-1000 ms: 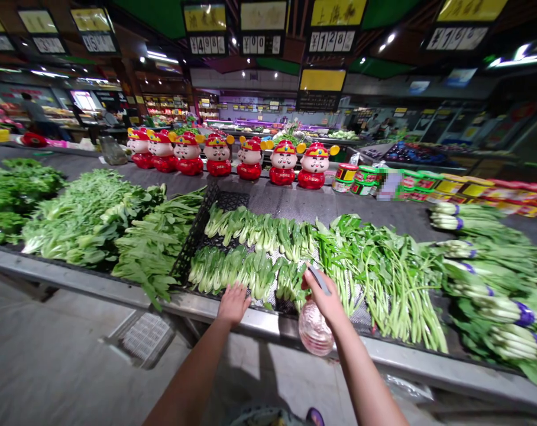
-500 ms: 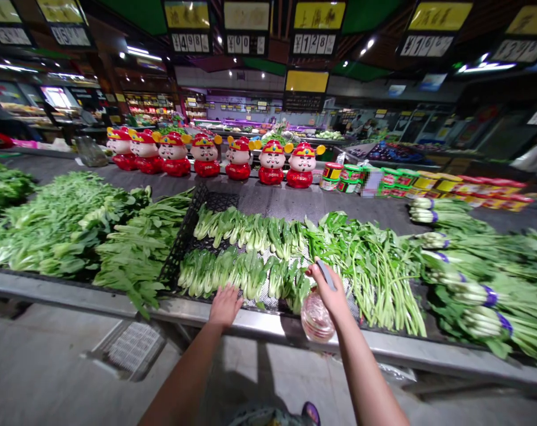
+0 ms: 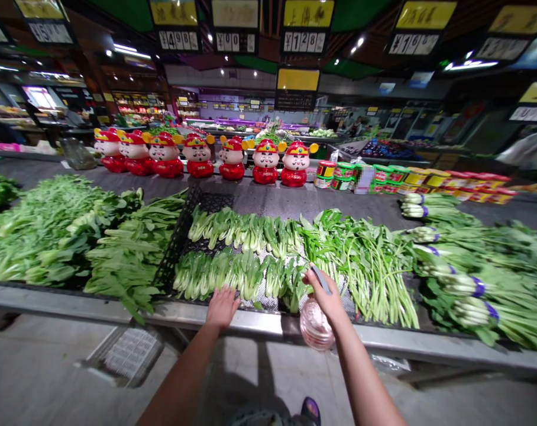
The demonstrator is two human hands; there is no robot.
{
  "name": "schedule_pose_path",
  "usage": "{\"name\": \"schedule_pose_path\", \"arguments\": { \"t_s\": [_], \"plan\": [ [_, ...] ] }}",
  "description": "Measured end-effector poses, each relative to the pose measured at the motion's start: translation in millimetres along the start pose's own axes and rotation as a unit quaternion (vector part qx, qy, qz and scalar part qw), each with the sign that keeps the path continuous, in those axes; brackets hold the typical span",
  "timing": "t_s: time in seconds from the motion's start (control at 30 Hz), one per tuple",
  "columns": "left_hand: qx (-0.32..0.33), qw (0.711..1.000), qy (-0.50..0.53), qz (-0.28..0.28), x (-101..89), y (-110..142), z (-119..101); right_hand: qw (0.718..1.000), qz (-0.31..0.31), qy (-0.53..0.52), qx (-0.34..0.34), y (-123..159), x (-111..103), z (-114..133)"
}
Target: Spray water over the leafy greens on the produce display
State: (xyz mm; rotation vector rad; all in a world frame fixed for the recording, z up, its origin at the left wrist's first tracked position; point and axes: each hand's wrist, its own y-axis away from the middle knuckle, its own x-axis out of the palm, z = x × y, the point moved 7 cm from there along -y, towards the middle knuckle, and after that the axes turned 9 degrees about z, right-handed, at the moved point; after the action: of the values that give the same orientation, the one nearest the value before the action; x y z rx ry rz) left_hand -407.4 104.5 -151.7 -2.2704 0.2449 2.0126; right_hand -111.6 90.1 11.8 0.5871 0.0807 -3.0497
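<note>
Head-camera view across a market vegetable counter. Left hand, palm down with the fingers spread wide, lies at the near side of the lower row of bok choy, just above the steel counter edge; whether the fingertips touch the leaves cannot be told. Right hand is closed around the neck of a clear plastic spray bottle, with a grey trigger lever showing above the fingers and the bottle's body hanging below the hand, past the counter edge. The bok choy lies in two rows on a black mesh crate. Long-stemmed greens lie to the right of these rows, with purple-banded bunches beyond them; leafy greens lie left of the crate. Red figurines and jars stand along the far side, below hanging price signs.
</note>
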Motion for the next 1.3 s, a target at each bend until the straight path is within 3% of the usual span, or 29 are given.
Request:
{"name": "schedule_pose_path", "arguments": {
  "t_s": [0.27, 0.6, 0.8, 1.03, 1.3],
  "plan": [
    [0.005, 1.0, -0.006, -0.01, 0.1, 0.8, -0.6, 1.0, 0.02, 0.009, 0.011, 5.7, 2.6, -1.0],
    [0.004, 1.0, -0.001, -0.013, 1.4, -0.1, 0.2, 0.996, 0.049, 0.071, 0.037, 15.2, 8.3, -29.4],
    [0.003, 1.0, -0.005, -0.001, -0.9, 0.6, -1.7, 0.998, 0.042, 0.046, 0.029, 19.0, 7.2, -15.5],
    [-0.002, 1.0, 0.0, -0.005, 0.8, 0.7, -0.9, 0.994, 0.09, 0.061, 0.01, 23.6, 27.9, -3.6],
    [-0.008, 1.0, 0.003, -0.004, 1.7, 0.6, -0.2, 0.985, 0.143, 0.099, 0.021, 30.5, 52.9, -22.1]
  ]
}}
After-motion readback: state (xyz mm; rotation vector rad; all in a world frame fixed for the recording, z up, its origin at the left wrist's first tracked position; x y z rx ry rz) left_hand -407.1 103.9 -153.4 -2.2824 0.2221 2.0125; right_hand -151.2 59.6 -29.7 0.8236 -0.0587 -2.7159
